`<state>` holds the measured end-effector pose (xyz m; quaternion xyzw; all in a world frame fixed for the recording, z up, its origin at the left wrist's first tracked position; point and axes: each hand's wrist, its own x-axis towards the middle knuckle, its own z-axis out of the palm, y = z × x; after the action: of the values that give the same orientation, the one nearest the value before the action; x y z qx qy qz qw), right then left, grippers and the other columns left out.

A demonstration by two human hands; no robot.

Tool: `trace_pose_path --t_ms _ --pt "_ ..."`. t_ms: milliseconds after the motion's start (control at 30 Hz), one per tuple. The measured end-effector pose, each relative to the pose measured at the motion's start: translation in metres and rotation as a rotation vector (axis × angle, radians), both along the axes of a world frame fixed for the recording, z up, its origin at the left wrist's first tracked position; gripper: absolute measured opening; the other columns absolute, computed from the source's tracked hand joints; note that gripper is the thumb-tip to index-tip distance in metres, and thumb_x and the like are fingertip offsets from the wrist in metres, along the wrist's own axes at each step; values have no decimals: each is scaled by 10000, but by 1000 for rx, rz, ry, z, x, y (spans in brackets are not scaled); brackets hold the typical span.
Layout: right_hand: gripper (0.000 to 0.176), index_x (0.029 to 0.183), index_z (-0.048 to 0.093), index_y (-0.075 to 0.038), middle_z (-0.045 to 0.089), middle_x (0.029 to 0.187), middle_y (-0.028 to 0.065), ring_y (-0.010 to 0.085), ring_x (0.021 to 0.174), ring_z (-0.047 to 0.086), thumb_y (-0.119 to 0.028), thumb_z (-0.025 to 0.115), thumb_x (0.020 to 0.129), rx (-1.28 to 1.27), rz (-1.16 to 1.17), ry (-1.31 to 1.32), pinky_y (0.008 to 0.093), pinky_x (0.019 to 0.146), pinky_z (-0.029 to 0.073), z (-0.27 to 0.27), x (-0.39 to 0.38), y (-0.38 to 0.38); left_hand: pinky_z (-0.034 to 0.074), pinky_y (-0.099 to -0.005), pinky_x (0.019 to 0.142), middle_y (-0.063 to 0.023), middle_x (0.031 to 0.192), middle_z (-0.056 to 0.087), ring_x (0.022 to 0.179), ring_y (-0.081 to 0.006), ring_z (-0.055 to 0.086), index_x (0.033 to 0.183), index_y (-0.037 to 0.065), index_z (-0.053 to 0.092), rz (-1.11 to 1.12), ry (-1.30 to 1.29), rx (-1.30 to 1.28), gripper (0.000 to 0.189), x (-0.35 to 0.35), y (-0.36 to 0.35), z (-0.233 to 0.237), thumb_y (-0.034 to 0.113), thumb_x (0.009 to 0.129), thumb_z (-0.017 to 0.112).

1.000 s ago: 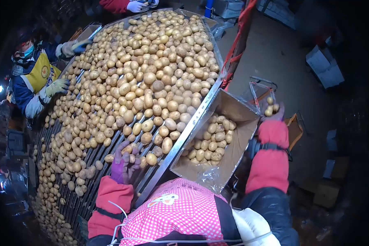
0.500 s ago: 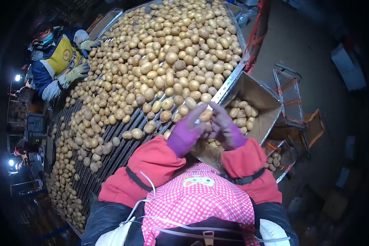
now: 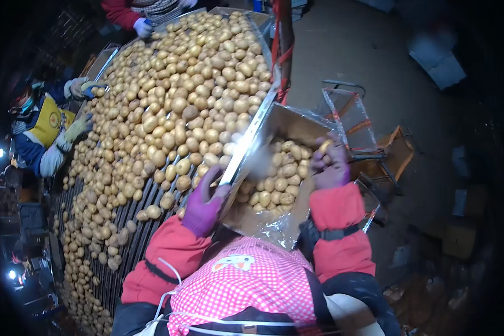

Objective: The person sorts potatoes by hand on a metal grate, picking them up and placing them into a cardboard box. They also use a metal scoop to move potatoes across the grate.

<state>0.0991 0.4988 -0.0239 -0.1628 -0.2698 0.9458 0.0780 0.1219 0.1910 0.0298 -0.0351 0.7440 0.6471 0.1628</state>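
Note:
Many potatoes (image 3: 179, 106) cover a slatted table (image 3: 145, 201). Beside its right edge stands a cardboard box (image 3: 257, 221) with a heap of potatoes inside (image 3: 280, 179). My left hand (image 3: 203, 204), in a purple glove, is at the table's edge left of the box, with fingers apart and nothing seen in them. Over the box's right side, my right hand (image 3: 331, 165), also gloved in purple, has its fingers round a potato (image 3: 324, 147). A pale blur hangs over the box's left part.
A co-worker in a yellow apron (image 3: 51, 120) works at the table's left side, another in red sleeves (image 3: 120, 12) at its far end. A red-wrapped post (image 3: 283, 50) rises at the far right corner. Metal frames (image 3: 350, 120) and a brown box (image 3: 396, 154) stand to the right.
The view has shifted right. My hands, close together over the box's edge before, have parted: the left to the table's edge, the right to the box's far side. The second co-worker has come into view.

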Motion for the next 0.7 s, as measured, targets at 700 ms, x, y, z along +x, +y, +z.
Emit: trace_pose_path --t_ms 700 --pt "299 1191 581 -116 611 809 11 113 659 560 -265 578 932 762 -211 -244 218 543 450 -205 236 227 507 -303 892 -176 1415 427 1056 -205 610 1448 -3 327 -4 -18 -12 560 25 -37 -31 208 958 497"
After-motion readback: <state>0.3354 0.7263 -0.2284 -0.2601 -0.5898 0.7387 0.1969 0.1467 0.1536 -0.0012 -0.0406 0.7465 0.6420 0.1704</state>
